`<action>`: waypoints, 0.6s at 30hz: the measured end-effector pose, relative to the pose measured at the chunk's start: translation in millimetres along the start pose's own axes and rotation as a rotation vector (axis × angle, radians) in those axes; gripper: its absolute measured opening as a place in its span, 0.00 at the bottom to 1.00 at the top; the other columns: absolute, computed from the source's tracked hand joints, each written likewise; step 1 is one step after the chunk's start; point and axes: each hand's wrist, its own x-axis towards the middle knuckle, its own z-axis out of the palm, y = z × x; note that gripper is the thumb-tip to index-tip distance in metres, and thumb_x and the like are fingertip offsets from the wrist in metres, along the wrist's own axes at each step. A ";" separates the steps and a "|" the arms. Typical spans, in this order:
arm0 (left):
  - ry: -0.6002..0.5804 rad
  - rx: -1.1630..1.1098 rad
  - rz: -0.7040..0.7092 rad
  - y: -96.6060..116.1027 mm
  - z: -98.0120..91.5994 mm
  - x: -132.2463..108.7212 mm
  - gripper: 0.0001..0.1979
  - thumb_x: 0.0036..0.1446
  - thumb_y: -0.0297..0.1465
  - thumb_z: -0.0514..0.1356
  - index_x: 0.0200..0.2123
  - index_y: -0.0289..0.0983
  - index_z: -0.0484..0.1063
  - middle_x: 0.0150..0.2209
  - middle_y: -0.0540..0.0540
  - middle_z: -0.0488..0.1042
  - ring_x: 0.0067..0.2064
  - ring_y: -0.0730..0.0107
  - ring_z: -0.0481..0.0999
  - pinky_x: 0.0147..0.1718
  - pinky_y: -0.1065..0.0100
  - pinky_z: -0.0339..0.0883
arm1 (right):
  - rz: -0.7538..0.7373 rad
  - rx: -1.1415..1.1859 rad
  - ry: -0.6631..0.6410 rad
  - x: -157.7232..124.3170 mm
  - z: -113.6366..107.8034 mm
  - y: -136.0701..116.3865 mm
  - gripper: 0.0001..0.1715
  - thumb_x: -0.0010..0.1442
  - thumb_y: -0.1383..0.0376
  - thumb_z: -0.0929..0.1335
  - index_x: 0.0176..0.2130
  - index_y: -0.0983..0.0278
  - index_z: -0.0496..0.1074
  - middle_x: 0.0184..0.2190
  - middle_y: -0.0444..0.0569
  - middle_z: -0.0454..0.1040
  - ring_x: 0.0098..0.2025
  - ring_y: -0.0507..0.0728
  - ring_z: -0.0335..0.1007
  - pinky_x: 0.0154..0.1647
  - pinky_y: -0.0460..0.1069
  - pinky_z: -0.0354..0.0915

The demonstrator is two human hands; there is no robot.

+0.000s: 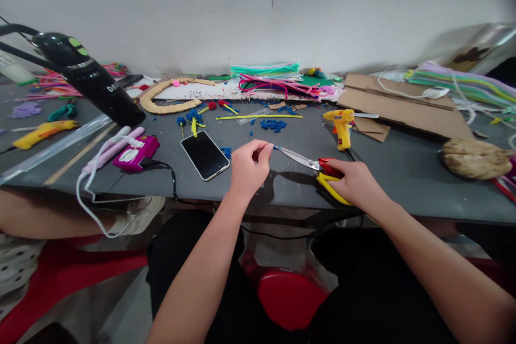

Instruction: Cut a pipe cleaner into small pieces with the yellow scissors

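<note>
My left hand (252, 165) is closed in a pinch over the table. A speck of blue, which looks like the end of a blue pipe cleaner (276, 147), shows at its fingertips; the fingers hide the rest. In my right hand (357, 185) is a pair of scissors (298, 158) with red and yellow handles. Their blades look closed or nearly so, with the tips at the blue end. Beyond my hands lie cut blue pipe cleaner pieces (273, 125) and a straight yellow pipe cleaner (260, 116). A phone (205, 155) rests left of my left hand.
A yellow glue gun (342, 128) stands beyond my right hand, with cardboard (397, 102) behind it. Leftward are a purple power adapter (137, 153) with cables and a black handheld vacuum (94, 78). Pipe cleaner bundles (264, 70) line the wall. Another person's leg (60, 212) shows at left.
</note>
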 end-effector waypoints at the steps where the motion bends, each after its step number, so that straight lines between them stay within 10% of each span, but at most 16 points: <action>1: 0.000 -0.001 0.001 0.1 -0.1 0.1 0.10 0.61 0.35 0.60 0.31 0.37 0.76 0.24 0.49 0.75 0.25 0.73 0.70 0.26 0.70 0.63 | 0.005 -0.004 0.002 -0.1 -0.1 0.1 0.09 0.48 0.63 0.65 0.29 0.63 0.74 0.23 0.48 0.73 0.25 0.54 0.62 0.28 0.48 0.55; 18: -0.010 0.047 0.013 1.0 -1.7 0.9 0.10 0.61 0.35 0.59 0.31 0.37 0.76 0.24 0.49 0.75 0.25 0.72 0.70 0.28 0.69 0.63 | -0.018 0.009 -0.009 -1.5 0.2 -0.5 0.06 0.49 0.64 0.66 0.29 0.62 0.71 0.24 0.46 0.73 0.25 0.54 0.62 0.27 0.48 0.55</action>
